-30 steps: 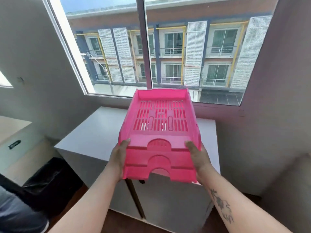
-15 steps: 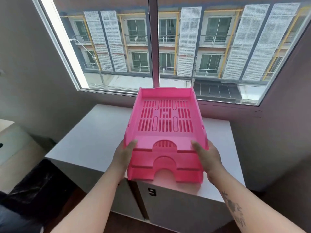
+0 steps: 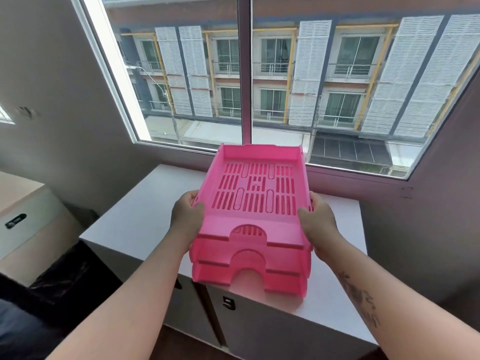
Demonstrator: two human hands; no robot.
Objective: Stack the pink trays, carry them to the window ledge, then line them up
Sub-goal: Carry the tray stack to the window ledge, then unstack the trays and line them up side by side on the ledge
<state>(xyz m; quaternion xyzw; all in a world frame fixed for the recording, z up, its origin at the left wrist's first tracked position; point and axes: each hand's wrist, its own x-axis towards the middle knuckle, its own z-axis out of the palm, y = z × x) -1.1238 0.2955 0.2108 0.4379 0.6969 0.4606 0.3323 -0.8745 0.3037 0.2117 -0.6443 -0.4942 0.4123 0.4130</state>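
A stack of pink slotted trays (image 3: 253, 219), nested one in another, is held over the white ledge top (image 3: 145, 216) below the window (image 3: 259, 81). Its near bottom edge seems to touch the surface, while the far end tilts up toward the glass. My left hand (image 3: 187, 216) grips the left side wall of the stack. My right hand (image 3: 315, 219) grips the right side wall. Each front edge has an arched cut-out.
The ledge is the top of a white cabinet with small dark handles (image 3: 228, 304) on its doors. A black bin bag (image 3: 65, 281) sits on the floor at the left, beside a beige counter (image 3: 23, 203). Grey walls close in on both sides.
The trays have moved forward and down over the white top, toward the window. My hands have slid from the front corners further along the side walls.
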